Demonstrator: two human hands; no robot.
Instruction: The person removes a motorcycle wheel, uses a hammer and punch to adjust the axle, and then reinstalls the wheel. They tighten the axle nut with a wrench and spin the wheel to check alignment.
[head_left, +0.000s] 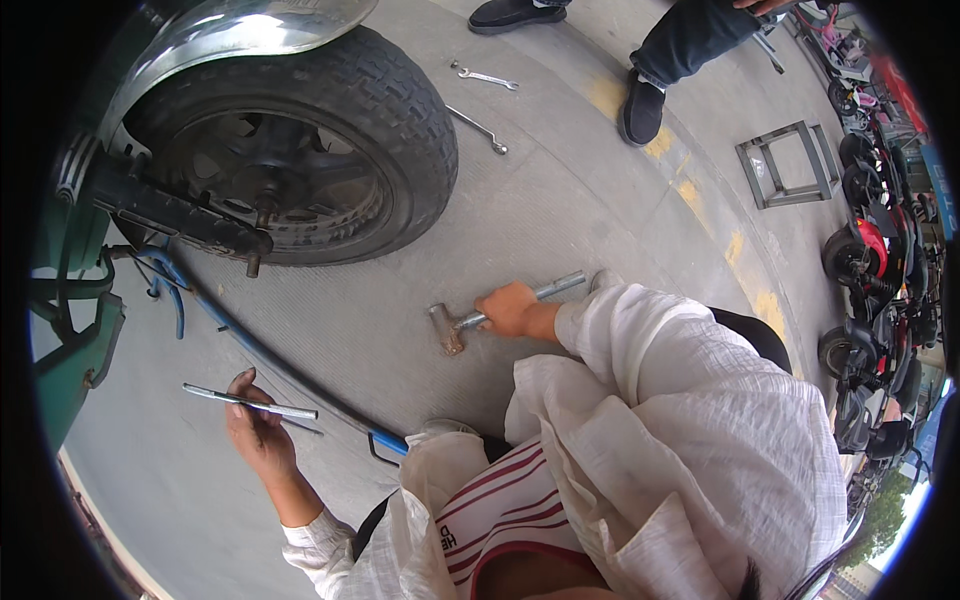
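Observation:
My right hand (511, 309) grips the metal handle of a hammer (448, 330), its worn head low over the grey floor. In my left hand (256, 433), a slim metal rod (289, 409), possibly a drift punch, is held between thumb and fingers. Ahead of me stands a wheel with a knobbly black tyre (424, 142), mounted beside a dark fork leg (172, 214). An axle end (265, 208) sticks out of the hub near the fork's lower end. Both hands are apart from the wheel.
A blue metal bar (247, 337) lies across the floor between my hands. An open-end wrench (487, 78) and a longer wrench (480, 129) lie beyond the tyre. A person's shoe (643, 112), a metal stool frame (787, 165), a green metal frame (75, 360) and parked scooters (862, 259) surround the area.

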